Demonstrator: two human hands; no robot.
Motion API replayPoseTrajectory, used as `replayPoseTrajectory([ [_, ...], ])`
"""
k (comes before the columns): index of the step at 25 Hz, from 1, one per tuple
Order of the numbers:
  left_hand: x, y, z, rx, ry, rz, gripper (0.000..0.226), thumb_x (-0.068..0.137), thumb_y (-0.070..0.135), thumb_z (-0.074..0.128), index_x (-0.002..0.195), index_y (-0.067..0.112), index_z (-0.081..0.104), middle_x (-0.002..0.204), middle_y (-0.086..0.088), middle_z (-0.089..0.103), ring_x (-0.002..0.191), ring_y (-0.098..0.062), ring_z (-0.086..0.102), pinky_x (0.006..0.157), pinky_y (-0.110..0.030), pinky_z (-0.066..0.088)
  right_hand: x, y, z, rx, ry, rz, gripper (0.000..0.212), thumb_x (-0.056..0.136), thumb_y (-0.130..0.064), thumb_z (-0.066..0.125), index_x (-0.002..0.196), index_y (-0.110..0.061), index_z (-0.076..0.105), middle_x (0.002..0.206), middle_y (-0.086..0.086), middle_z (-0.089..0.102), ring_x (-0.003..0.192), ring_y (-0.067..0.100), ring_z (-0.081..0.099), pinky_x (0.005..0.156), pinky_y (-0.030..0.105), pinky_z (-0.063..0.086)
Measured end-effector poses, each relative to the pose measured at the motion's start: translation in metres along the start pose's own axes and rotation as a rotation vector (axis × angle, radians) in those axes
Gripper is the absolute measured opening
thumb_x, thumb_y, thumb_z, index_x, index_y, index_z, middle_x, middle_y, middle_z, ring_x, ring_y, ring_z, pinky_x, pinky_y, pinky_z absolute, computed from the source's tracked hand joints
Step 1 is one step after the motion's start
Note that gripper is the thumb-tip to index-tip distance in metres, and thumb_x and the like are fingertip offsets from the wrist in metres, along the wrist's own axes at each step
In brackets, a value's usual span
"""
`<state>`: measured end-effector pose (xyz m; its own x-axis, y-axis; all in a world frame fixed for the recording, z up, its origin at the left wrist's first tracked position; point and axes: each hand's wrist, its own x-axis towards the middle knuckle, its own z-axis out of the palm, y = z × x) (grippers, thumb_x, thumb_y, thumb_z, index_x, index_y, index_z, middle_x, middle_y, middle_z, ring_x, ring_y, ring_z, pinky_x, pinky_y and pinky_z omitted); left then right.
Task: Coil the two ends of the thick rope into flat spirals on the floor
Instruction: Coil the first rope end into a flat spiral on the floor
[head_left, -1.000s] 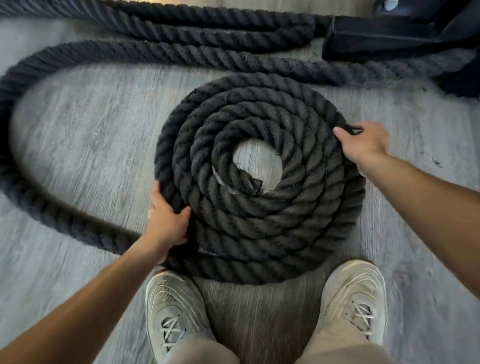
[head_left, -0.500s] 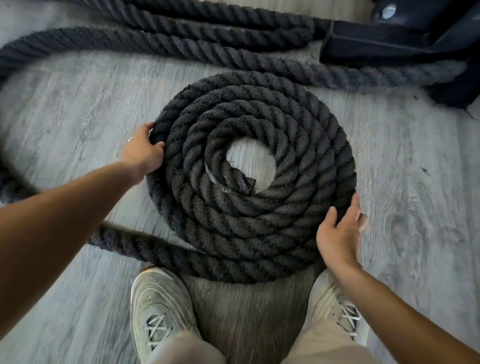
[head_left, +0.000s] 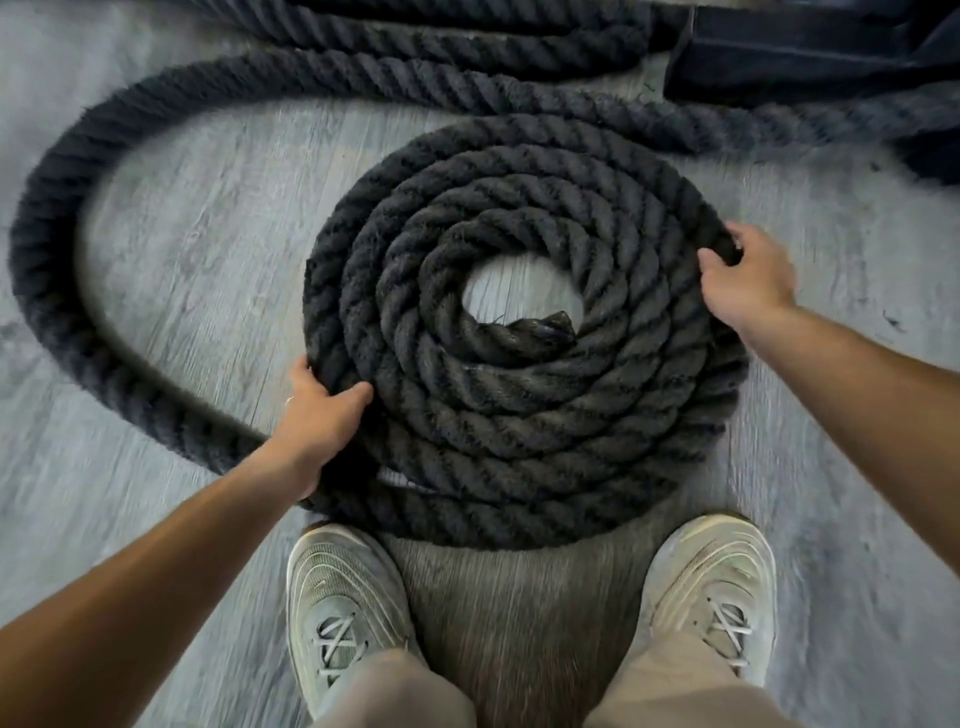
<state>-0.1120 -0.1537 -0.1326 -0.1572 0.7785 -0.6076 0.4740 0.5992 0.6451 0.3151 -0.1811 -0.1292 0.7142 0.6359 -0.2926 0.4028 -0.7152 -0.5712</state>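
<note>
We are judging the thick rope (head_left: 519, 338) heavy, stiff and rough, so best taken by its outermost turn. Its spiral is lying flat mid-floor (head_left: 171, 234), just ahead of our shoes (head_left: 348, 613). Our left hand (head_left: 322, 415) is gripping the near-left rim; our right hand (head_left: 748, 280) is curling over the far-right rim.

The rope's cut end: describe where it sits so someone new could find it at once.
Start at the flat spiral of thick dark rope on the grey floor, ahead of the two pale shoes. Follow its turns inward to the bare hole in the middle. The cut end pokes into that hole's lower right edge, frayed and blunt, unlike the unbroken turns around it.
</note>
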Motion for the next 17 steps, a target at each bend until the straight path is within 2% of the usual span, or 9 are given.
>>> replayPoseTrajectory([
  [1,0.008,0.006,-0.003,-0.055,0.001,-0.02,0.084,0.069,0.028,0.072,0.141,0.036,0.03,0.121,-0.008,0.063,0.095,-0.027,0.069,0.078,-0.046,0.06,-0.01,0.003,0.006,-0.001,0.04,0.008,0.053,0.102,-0.038,0.048,0.153,-0.027,0.04,0.149,0.01,0.049,0.135,0.033,0.046,0.109,0.04,0.039],
  [3,0.032,0.024,-0.009,-0.111,0.013,0.008,0.086,0.074,0.013,0.071,0.148,0.032,0.031,0.11,-0.006,0.066,0.076,-0.016,0.073,0.053,-0.029,0.059,-0.047,0.018,0.019,-0.037,0.098,0.029,0.054,0.105,-0.043,0.035,0.157,-0.034,0.025,0.155,0.014,0.037,0.142,0.039,0.033,0.11,0.053,0.035],
  [5,0.059,0.048,-0.014,-0.07,0.05,0.078,0.077,0.082,0.01,0.069,0.149,0.028,0.037,0.106,0.0,0.068,0.071,-0.006,0.069,0.048,-0.015,0.051,-0.091,0.036,0.027,-0.022,0.117,0.049,0.055,0.107,-0.041,0.028,0.16,-0.035,0.015,0.157,0.017,0.028,0.145,0.044,0.02,0.109,0.06,0.029],
  [7,0.081,0.073,-0.017,0.032,0.047,0.17,0.067,0.089,0.018,0.069,0.149,0.029,0.041,0.107,0.005,0.066,0.081,-0.005,0.065,0.062,-0.016,0.051,-0.126,0.047,0.033,0.029,0.125,0.1,0.056,0.108,-0.035,0.028,0.161,-0.034,0.01,0.155,0.018,0.026,0.145,0.045,0.017,0.107,0.062,0.029],
  [9,0.094,0.088,-0.018,0.159,0.001,0.244,0.062,0.093,0.023,0.067,0.149,0.032,0.041,0.116,0.003,0.062,0.096,-0.014,0.065,0.084,-0.027,0.052,-0.147,0.054,0.039,0.031,0.122,0.121,0.058,0.108,-0.032,0.029,0.162,-0.031,0.006,0.153,0.017,0.025,0.143,0.043,0.019,0.103,0.059,0.033],
  [11,0.101,0.091,-0.015,0.292,0.008,0.283,0.056,0.096,0.022,0.063,0.146,0.036,0.043,0.127,-0.004,0.063,0.109,-0.023,0.063,0.097,-0.036,0.051,-0.148,0.055,0.039,0.025,0.116,0.102,0.06,0.108,-0.029,0.031,0.162,-0.025,0.005,0.15,0.017,0.026,0.141,0.042,0.022,0.105,0.056,0.033],
  [14,0.088,0.081,-0.007,0.295,0.085,0.287,0.056,0.097,0.018,0.058,0.147,0.036,0.041,0.138,-0.011,0.057,0.114,-0.024,0.058,0.097,-0.036,0.049,-0.124,0.053,0.029,0.015,0.085,0.015,0.06,0.108,-0.027,0.033,0.162,-0.023,0.007,0.146,0.017,0.029,0.131,0.041,0.034,0.108,0.052,0.036],
  [17,0.046,0.045,-0.004,0.112,0.065,0.205,0.06,0.098,0.018,0.059,0.149,0.034,0.033,0.14,-0.013,0.053,0.116,-0.024,0.057,0.097,-0.037,0.05,-0.068,0.046,0.006,-0.069,0.004,-0.03,0.058,0.108,-0.03,0.035,0.162,-0.031,0.013,0.149,0.012,0.032,0.133,0.035,0.037,0.109,0.044,0.033],
])
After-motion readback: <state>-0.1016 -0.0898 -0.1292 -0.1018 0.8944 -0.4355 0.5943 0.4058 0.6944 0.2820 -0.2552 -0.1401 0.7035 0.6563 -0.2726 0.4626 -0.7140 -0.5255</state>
